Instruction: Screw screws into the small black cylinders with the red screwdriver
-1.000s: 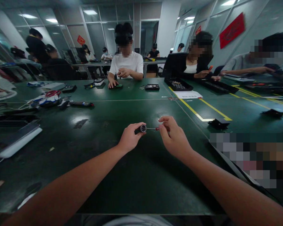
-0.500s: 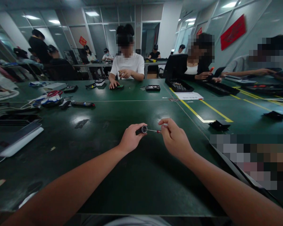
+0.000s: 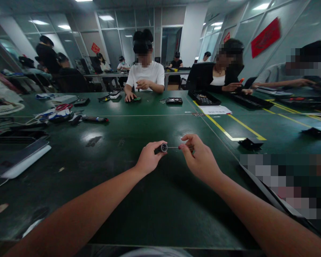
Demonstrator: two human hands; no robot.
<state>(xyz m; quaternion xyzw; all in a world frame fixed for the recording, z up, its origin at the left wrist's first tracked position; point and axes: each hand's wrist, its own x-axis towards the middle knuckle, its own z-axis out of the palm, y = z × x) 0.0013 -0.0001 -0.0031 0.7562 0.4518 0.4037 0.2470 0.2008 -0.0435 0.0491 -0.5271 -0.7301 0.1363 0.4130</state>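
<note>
Head view: black tray [image 3: 248, 143] right of right hand [image 3: 200, 160].

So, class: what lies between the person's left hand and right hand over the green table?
In the head view, the left hand grips a dark handle; a thin metal bit spans the gap to the right hand, which pinches its end. Nothing else lies there.

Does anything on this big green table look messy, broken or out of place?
Nothing looks broken or spilled. The left hand holds a small black cylinder, and the right hand pinches a thin bit at its end. Only the tangle of cables and tools far left looks untidy.
</note>
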